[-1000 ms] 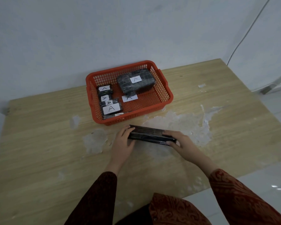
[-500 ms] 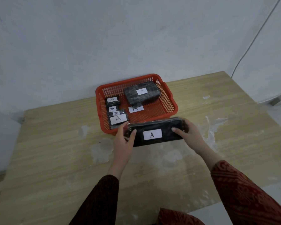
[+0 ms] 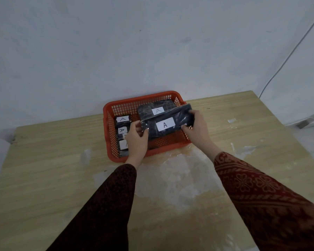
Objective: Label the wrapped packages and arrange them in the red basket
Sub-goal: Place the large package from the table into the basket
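Note:
A long black wrapped package [image 3: 178, 118] with a white "A" label [image 3: 165, 124] hangs tilted over the red basket [image 3: 149, 98]. My left hand [image 3: 137, 142] grips its left end and my right hand [image 3: 198, 126] grips its right end. Behind it in the basket lies a larger black package [image 3: 147, 110] with an "A" label. Along the basket's left side sit several small labelled packages [image 3: 122, 124], partly hidden by my left hand.
The basket stands at the back of a wooden table [image 3: 43, 169], close to a pale wall [image 3: 134, 51]. Whitish worn patches [image 3: 170, 178] mark the table in front of the basket. A thin cable [image 3: 286, 57] runs down the wall at right.
Both hands lifted the long package from the table, turned its label up, and carried it forward over the basket.

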Tool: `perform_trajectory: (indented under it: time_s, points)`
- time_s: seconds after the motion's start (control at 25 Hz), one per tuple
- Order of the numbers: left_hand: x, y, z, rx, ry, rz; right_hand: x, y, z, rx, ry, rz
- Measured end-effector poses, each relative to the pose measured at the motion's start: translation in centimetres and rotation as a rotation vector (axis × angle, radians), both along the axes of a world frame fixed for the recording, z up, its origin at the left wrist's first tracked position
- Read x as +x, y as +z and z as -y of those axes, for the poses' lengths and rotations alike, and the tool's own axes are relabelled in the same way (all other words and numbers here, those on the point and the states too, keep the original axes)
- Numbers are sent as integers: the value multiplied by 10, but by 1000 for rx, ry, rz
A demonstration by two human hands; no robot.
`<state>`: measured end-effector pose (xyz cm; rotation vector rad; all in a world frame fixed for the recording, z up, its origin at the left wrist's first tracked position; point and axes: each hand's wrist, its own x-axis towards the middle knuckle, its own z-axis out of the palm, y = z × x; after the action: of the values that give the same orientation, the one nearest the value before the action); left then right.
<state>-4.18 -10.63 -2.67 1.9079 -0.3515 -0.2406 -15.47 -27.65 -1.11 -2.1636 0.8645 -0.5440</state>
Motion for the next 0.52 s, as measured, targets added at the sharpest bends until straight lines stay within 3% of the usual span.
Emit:
perform_trajectory:
  time_s: [0.08, 0.24, 0.52]
  points:
    - [6, -12, 5, 48, -40, -43, 4, -14, -1, -95, 72, -128]
    - [10, -28, 6, 157, -60, 39, 11, -29, -4, -257, 104, -223]
    - [8, -30, 3, 242, -101, 157, 8, -41, -10, -274, 62, -236]
